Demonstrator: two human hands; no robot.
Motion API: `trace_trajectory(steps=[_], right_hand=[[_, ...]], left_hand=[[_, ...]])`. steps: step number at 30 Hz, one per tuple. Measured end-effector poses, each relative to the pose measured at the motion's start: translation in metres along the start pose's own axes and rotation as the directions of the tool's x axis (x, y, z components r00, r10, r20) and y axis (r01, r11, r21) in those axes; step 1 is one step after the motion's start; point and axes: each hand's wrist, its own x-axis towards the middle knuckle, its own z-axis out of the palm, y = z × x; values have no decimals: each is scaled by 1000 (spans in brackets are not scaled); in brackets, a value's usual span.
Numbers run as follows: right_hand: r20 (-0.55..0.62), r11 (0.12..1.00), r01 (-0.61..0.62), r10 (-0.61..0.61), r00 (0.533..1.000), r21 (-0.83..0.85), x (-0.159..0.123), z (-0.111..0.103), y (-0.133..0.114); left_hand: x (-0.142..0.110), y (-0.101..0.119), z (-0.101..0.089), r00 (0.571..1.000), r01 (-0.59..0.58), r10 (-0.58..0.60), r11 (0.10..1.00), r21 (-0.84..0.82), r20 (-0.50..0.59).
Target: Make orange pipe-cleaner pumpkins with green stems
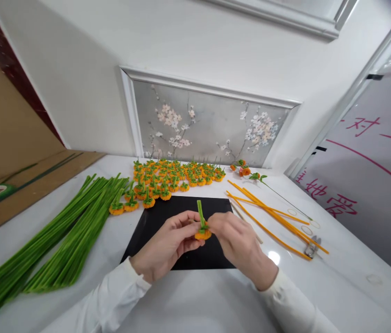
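Left hand point(168, 245) grasps flower point(203, 235) above mat point(205, 261), stem point(200, 210) near upright; right hand point(239, 243) works beside it, its hold indeterminable; light, even pressure should prevent crushing.

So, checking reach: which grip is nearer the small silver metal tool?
Right. The right grip is to the left of the silver tool; the left grip is farther left, past the right one.
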Motion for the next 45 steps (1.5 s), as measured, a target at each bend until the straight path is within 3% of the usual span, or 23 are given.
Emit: trace_trajectory(steps=[2,4,6,8,10,12,14,16,18,20,23,25,27,29,32,40,45], right_hand=[[-4,916,-296,308,951,273,-2,4,4],[137,718,-496,498,856,487,-2,6,4],[285,555,-587,536,794,589,0,7,0],[364,474,-627,534,763,618,1,6,-7],[391,457,-644,532,751,614,3,5,-13],[375,502,-639,532,759,583,3,4,-16],[308,629,-598,516,799,497,3,2,-18],[187,815,-474,436,880,332,2,2,-17],[95,951,-295,286,954,98,1,1,-15],[93,983,-146,156,983,-108,0,1,-14],[91,980,-121,136,986,-156,0,0,-13],[67,969,-247,245,967,22,1,-1,-12],[87,882,-399,390,917,250,3,-3,-10],[127,770,-491,485,865,407,3,-5,-9],[166,677,-530,527,833,511,3,-8,-8],[258,627,-596,550,795,501,5,-4,-16],[280,543,-622,583,763,564,5,0,-16]], left_hand=[[-1,0,0,966,-250,258,946,207,-11],[-1,0,-2,869,-451,494,782,430,14],[-2,0,-4,768,-547,636,587,597,79],[-3,0,-5,708,-575,690,436,692,154],[-4,0,-4,691,-574,693,353,739,206],[-5,0,-2,696,-570,678,323,756,236],[-5,-2,-1,711,-567,660,332,753,244],[-4,-4,1,753,-538,625,403,740,206],[-3,-5,3,822,-480,555,551,683,130],[-2,-5,5,890,-408,449,716,567,74],[-1,-2,5,948,-312,312,858,408,69],[-1,1,5,965,-260,253,906,335,67],[-2,5,4,974,-225,216,935,273,62],[-3,7,5,978,-208,199,947,243,61],[-5,10,6,979,-201,190,950,237,72],[-4,5,7,963,-266,242,916,301,116],[-3,1,6,958,-278,244,919,280,151]])
